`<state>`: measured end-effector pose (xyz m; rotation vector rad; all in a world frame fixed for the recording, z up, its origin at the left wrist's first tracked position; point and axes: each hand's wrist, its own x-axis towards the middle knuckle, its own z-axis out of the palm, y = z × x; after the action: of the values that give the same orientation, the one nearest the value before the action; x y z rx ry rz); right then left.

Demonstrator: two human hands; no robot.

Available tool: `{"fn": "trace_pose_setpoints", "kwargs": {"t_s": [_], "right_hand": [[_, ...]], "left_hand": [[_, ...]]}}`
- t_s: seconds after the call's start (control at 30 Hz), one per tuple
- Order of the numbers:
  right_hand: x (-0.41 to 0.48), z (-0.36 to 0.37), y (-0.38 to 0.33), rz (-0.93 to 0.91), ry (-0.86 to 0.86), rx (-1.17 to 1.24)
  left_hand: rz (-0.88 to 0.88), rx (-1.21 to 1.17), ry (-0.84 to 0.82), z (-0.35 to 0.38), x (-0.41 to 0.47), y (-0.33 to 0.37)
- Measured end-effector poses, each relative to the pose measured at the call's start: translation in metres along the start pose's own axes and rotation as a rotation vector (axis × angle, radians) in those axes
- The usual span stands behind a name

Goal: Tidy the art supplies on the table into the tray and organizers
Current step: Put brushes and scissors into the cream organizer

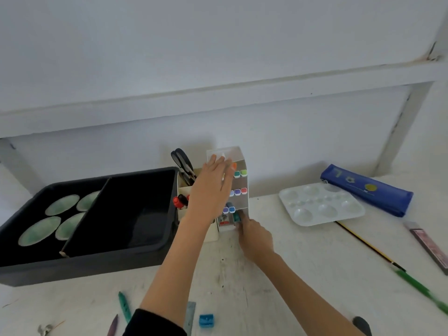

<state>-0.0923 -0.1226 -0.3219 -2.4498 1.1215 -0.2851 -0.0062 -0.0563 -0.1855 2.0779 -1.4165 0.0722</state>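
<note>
Left hand (211, 187) flat, fingers straight, pressed against the front of the white marker organizer (238, 154), which stands beside the cream pen holder (184, 190) next to the black tray (97, 270). Right hand (254, 236) pinches a teal marker (236, 217) at its fingertips. The marker sits at the organizer's bottom shelf, just below the blue and purple caps.

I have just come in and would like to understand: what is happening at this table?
A person is filling the white marker rack. The left hand lies flat against its front, apparently to steady it. The right hand pinches a teal marker at the lowest row. A palette and a blue pencil case lie on the table.
</note>
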Motion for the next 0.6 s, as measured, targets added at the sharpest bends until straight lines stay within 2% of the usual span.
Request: {"fn": "trace_pose_setpoints", "kwargs": {"t_s": [0.3, 0.4, 0.6], "right_hand": [[-0.019, 0.02, 0.0, 0.072, 0.222, 0.126], [-0.017, 0.023, 0.0, 0.013, 0.222, 0.041], [-0.014, 0.021, 0.0, 0.027, 0.152, -0.035]], "left_hand": [[-0.062, -0.046, -0.001, -0.003, 0.0, 0.006], [-0.052, -0.013, 0.034, -0.003, -0.001, 0.006], [-0.066, -0.14, -0.03, -0.01, 0.001, 0.008]]}}
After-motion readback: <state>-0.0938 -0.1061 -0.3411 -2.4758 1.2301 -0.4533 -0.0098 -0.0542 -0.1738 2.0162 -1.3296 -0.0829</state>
